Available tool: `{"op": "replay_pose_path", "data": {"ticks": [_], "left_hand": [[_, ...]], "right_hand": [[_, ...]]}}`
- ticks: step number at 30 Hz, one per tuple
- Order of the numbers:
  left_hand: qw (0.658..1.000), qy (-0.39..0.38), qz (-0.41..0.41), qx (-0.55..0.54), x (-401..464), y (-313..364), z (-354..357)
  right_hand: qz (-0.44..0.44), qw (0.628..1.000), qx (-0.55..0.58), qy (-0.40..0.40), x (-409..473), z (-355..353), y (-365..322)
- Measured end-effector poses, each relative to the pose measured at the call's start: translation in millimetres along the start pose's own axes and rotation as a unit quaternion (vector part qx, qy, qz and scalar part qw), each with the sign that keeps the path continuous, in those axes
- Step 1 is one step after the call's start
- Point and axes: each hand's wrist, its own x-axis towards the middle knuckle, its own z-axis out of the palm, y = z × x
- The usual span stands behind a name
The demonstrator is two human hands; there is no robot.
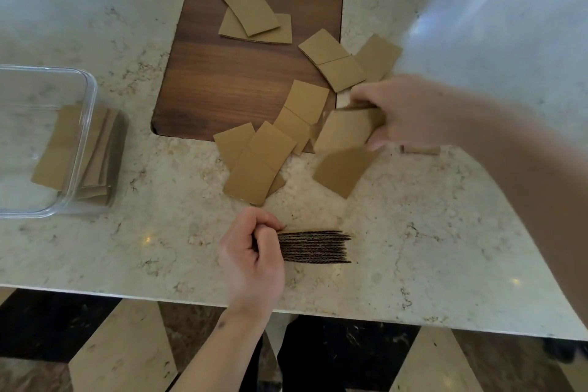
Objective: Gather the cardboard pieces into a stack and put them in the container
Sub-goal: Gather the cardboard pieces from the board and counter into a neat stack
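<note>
A pale marble counter [397, 232] with beige and grey veining fills most of the view, its near edge giving way to a glossy floor [111, 344] patterned in dark and cream stone. A dark wooden board [222, 73] with rounded corners and visible grain lies at the far middle of the counter. Flat tan cardboard pieces [264, 162], roughly rectangular with slightly curved edges, lie scattered and overlapping across the board's right side and the counter just near it. At the near middle, a cardboard stack [313, 247] sits with its corrugated, dark-striped edges facing the camera; the left hand [251, 261] is curled closed against its left end, fingers gripping the pile. The right hand [401, 111], blurred, is to the right of the scattered pieces and is clamped on a held piece [346, 129] that tilts above the counter. At the far left edge stands a clear plastic container [86, 124] with rounded corners, and more cardboard shows through its walls, though whether it lies inside or behind cannot be told.
</note>
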Motion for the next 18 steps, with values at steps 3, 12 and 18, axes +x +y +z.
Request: {"op": "replay_pose_path", "data": {"ticks": [3, 12, 18], "left_hand": [[1.0, 0.003, -0.004, -0.005, -0.6, -0.2, -0.5], [1.0, -0.003, 0.008, -0.005, -0.2, 1.7, -0.2], [1.0, 0.001, 0.01, -0.012, -0.4, 2.7, -0.4]], "right_hand": [[0.016, 0.997, -0.069, -0.034, -3.5, -5.9, 7.2], [-0.031, 0.981, -0.165, -0.095, 11.5, 39.7, -13.1], [-0.034, 0.986, -0.164, -0.013, -0.8, 38.4, -17.7]]}}
